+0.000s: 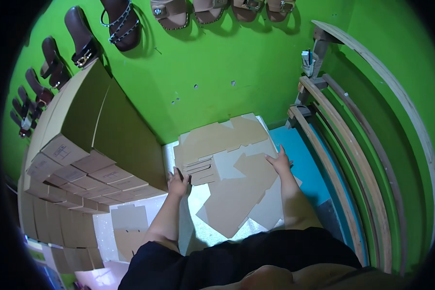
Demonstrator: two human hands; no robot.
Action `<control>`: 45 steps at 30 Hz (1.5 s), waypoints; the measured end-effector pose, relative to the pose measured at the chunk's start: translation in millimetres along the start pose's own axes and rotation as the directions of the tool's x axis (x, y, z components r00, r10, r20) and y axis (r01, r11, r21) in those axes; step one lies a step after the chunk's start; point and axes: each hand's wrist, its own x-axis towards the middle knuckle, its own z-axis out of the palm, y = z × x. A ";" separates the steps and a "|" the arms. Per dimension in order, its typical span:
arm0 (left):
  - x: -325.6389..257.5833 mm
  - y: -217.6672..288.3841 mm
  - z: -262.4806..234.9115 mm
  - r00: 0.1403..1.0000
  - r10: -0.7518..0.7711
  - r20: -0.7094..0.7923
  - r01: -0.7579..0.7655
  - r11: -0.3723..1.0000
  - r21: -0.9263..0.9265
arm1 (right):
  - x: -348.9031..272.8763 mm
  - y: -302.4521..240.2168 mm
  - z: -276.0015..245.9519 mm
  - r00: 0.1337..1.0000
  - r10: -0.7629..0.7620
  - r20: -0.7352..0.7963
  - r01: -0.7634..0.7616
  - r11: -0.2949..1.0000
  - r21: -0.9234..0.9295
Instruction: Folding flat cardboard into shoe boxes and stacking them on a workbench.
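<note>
Flat, die-cut cardboard sheets (pixel 237 193) lie overlapped in front of me. A wide brown cardboard piece (pixel 217 139) lies at the far side, against the wall. My left hand (pixel 178 183) is at the left edge of the sheets, fingers apart, beside a small slotted cardboard piece (pixel 199 170). At the right edge, my right hand (pixel 280 162) has its thumb stretched over the cardboard and its forefinger pointing away. Some of its other fingers are partly hidden. Neither hand is visibly gripping a sheet.
Stacked cardboard boxes (pixel 108 176) rise on my left. Wooden rails (pixel 345 125) stand at my right, above a blue surface (pixel 295 145). Sandals (pixel 122 24) hang on the green wall (pixel 256 58). Another flat cardboard sheet (pixel 129 218) lies at lower left.
</note>
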 end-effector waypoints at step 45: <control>-29.9 109.5 68.3 0.983 0.164 0.081 -0.133 0.947 -0.292 | 55.5 120.0 -55.5 0.999 -0.035 -0.002 0.035 0.999 -0.035</control>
